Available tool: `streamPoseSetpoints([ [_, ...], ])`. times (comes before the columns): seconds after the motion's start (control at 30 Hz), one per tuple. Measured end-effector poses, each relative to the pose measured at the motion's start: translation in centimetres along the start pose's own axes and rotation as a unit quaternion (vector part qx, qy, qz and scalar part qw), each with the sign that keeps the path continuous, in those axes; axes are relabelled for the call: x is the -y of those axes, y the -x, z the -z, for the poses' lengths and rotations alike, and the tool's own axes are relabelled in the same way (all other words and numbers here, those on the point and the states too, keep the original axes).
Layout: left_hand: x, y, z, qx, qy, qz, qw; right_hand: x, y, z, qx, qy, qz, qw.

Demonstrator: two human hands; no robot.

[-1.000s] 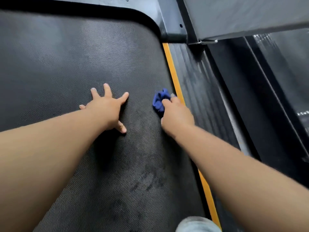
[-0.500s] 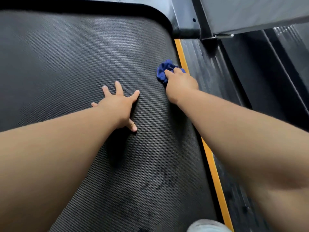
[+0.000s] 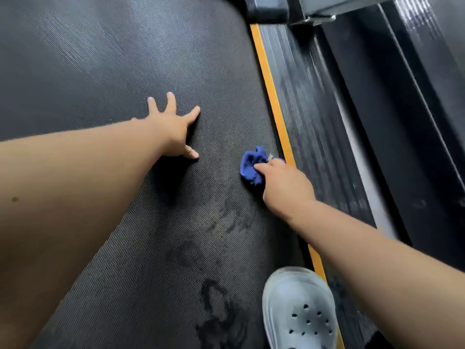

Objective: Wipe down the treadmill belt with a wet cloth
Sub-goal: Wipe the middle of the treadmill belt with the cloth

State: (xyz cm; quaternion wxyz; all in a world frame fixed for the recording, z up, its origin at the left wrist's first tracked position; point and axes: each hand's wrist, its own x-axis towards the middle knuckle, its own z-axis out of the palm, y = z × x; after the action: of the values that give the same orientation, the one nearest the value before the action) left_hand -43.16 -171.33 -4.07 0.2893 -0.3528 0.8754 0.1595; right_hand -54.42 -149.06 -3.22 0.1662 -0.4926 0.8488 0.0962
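- Our right hand [image 3: 284,182] grips the bunched blue cloth [image 3: 251,167], which sits under its fingertips on the belt [image 3: 125,71], just beside the yellow strip [image 3: 271,102].
- Our left hand [image 3: 173,129] lies flat with its fingers spread, bracing well apart from the right.
- We judge it best to press firmly and stroke parallel to the strip, overlapping passes toward the dark smears [image 3: 221,311] behind the wrist.
- The belt's long axis runs away from us, along the strip. The wadded cloth shows no clear axis.

Cloth [image 3: 249,167] on belt [image 3: 125,71] by right rail [image 3: 314,122]; shoe [image 3: 299,313] behind, seemingly on belt.
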Motion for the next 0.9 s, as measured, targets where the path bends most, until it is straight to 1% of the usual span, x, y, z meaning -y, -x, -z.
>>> streamPoseSetpoints([
  [0.07,0.3,1.4,-1.4,0.005,0.012,0.002,1.0,-1.0,-0.6,1.5,-0.048,0.049,0.02,0.997],
  [0.13,0.8,2.9,-3.2,-0.002,0.046,0.031,0.998,-1.6,-2.9,2.9,-0.095,0.064,0.021,0.993],
  [0.2,0.9,3.8,-4.4,-0.016,0.067,0.052,0.996,-1.3,-5.7,2.9,-0.091,0.026,0.014,0.995],
  [0.27,0.9,3.6,-4.9,-0.033,0.069,0.05,0.996,-0.5,-7.7,1.5,-0.083,-0.008,-0.009,0.996],
  [0.37,0.8,3.2,-4.3,-0.024,0.063,0.048,0.997,0.9,-6.7,-0.8,-0.105,-0.044,-0.039,0.993],
  [0.4,0.8,3.2,-4.2,-0.024,0.059,0.046,0.997,1.4,-5.3,-1.3,-0.119,-0.07,-0.031,0.99],
  [0.47,0.7,3.3,-4.1,-0.019,0.061,0.046,0.997,2.4,-1.8,-2.3,-0.142,-0.111,0.017,0.983],
  [0.5,0.6,3.4,-4.2,-0.013,0.064,0.046,0.997,2.6,-0.2,-2.6,-0.136,-0.116,0.048,0.983],
  [0.57,0.7,3.3,-4.2,-0.009,0.065,0.044,0.997,1.6,0.3,-2.6,-0.093,-0.091,0.098,0.987],
  [0.6,0.7,3.3,-4.2,-0.007,0.066,0.042,0.997,0.7,-0.3,-2.2,-0.076,-0.076,0.088,0.99],
  [0.63,0.6,3.3,-4.2,-0.004,0.07,0.041,0.997,-0.3,-1.3,-1.9,-0.07,-0.07,0.049,0.994],
  [0.7,0.7,3.2,-4.2,-0.005,0.073,0.038,0.997,-1.5,-2.8,-1.3,-0.087,-0.063,-0.062,0.992],
  [0.73,0.7,3.1,-4.3,-0.004,0.073,0.037,0.997,-1.1,-3.1,-1.3,-0.093,-0.051,-0.093,0.99],
  [0.77,0.7,3.1,-4.2,-0.003,0.072,0.035,0.997,-0.1,-2.9,-1.6,-0.097,-0.051,-0.102,0.989],
  [0.8,0.7,3.2,-4.1,-0.001,0.072,0.034,0.997,1.1,-2.4,-2.0,-0.096,-0.069,-0.104,0.988],
  [0.9,0.6,3.6,-3.9,-0.004,0.068,0.03,0.997,3.5,0.6,-2.4,-0.076,-0.182,-0.148,0.969],
])
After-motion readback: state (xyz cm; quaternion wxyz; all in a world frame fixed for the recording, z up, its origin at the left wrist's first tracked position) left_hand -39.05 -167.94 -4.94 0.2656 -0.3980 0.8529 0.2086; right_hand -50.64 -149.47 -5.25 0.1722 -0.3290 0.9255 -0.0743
